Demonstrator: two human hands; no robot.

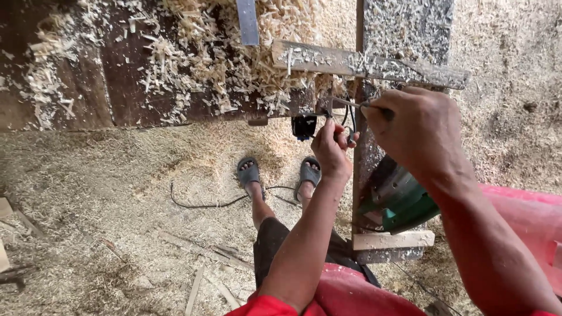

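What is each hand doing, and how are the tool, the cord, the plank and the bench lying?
Left hand: pinching black cable.
Right hand: gripping thin metal tool.
Green power tool: resting on bench, unheld.
Black cord: loose on sawdust.
Dark wooden bench: covered in shavings.
Grey plank: lying flat.

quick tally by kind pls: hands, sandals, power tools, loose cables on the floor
hands: 2 (left hand, right hand)
grey sandals: 2 (one, the other)
green power tool: 1
black cable on the sawdust floor: 1
total: 6
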